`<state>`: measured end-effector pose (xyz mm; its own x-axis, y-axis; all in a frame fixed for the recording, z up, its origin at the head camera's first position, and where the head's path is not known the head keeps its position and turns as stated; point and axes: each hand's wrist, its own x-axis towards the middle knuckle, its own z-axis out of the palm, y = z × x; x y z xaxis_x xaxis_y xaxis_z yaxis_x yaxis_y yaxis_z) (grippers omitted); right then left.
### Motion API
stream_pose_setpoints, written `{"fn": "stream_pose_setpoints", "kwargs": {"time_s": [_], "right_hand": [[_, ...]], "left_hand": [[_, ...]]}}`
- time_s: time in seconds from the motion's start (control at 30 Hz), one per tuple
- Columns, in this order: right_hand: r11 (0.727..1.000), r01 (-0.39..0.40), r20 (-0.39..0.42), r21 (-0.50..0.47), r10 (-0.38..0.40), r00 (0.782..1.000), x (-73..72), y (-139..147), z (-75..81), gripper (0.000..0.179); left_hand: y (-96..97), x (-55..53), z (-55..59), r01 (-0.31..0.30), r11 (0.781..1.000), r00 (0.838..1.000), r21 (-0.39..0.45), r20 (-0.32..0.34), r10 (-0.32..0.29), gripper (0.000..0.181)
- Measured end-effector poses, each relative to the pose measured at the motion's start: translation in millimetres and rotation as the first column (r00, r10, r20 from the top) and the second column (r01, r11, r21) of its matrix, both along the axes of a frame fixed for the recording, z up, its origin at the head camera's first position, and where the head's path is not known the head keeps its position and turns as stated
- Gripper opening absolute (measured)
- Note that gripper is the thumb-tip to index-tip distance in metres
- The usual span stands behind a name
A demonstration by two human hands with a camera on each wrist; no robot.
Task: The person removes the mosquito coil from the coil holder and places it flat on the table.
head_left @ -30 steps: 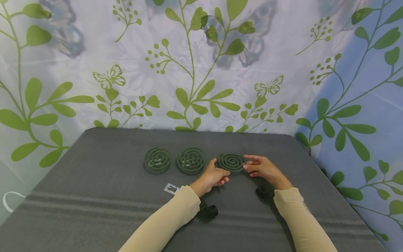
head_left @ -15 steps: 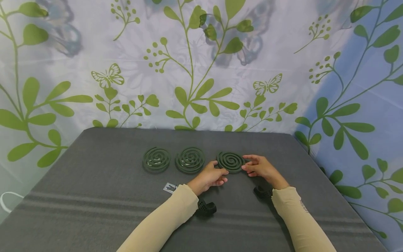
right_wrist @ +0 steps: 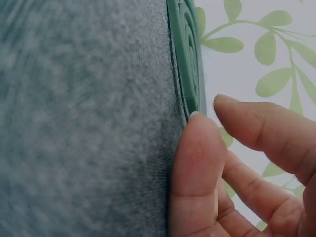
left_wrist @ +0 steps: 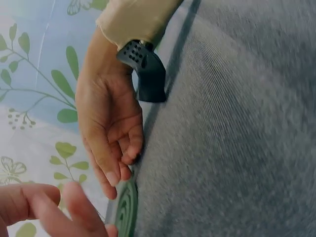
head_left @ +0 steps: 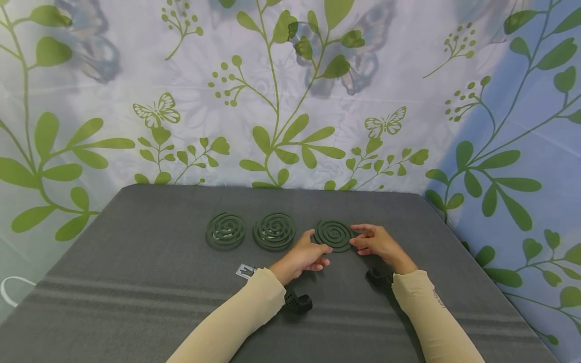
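Observation:
A dark green mosquito coil [head_left: 333,235] lies flat on the grey cloth-covered table, between my two hands. At its left and near edge is my left hand [head_left: 305,256], thumb and forefinger spread along the rim. My right hand [head_left: 379,245] is at the coil's right edge with its fingers loosely bent. In the right wrist view the thumb [right_wrist: 197,168] meets or nearly meets the coil [right_wrist: 186,59], while the forefinger stands apart from it. The left wrist view shows the coil's rim [left_wrist: 127,210] beside both hands' fingertips.
Two more green coils, one at far left [head_left: 226,231] and one in the middle [head_left: 274,231], lie in a row with shiny bits at their centres. A small metal piece [head_left: 245,271] lies near my left sleeve. Behind the table [head_left: 136,282] hangs a leaf-patterned cloth [head_left: 195,101].
The right-hand coil, which looked thicker and slightly raised or tilted before, now lies flat and thin on the table. Both hands have hardly moved.

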<state>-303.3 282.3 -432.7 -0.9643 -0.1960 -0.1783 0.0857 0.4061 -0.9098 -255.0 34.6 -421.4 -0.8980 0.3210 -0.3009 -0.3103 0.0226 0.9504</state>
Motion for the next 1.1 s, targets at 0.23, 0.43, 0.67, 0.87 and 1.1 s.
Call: {"fn": "stream_pose_setpoints", "kwargs": {"time_s": [0.23, 0.43, 0.67, 0.87, 1.1], "right_hand": [[0.998, -0.019, -0.031, 0.057, 0.021, 0.999, 2.4, -3.1, 6.9, 0.056], [0.994, -0.053, -0.084, 0.098, 0.061, 0.995, 6.9, -6.0, 18.8, 0.052], [0.990, -0.121, -0.131, 0.075, 0.131, 0.983, 9.5, -9.9, 27.3, 0.052], [0.979, -0.196, -0.178, 0.055, 0.203, 0.963, 11.8, -14.2, 33.3, 0.051], [0.970, -0.240, -0.220, 0.031, 0.241, 0.945, 16.0, -21.0, 39.2, 0.051]], "left_hand": [[-1.1, 5.2, 9.0, 0.058, 0.994, 0.987, -0.096, -0.143, -0.071, 0.073], [-4.4, 8.7, 20.7, 0.115, 0.989, 0.972, -0.097, -0.192, -0.132, 0.070], [-14.6, 14.0, 38.8, 0.173, 0.979, 0.946, -0.106, -0.260, -0.196, 0.057], [-26.3, 14.4, 47.1, 0.217, 0.966, 0.912, -0.138, -0.324, -0.251, 0.052], [-42.6, 14.5, 55.4, 0.242, 0.954, 0.878, -0.177, -0.379, -0.293, 0.053]]}}
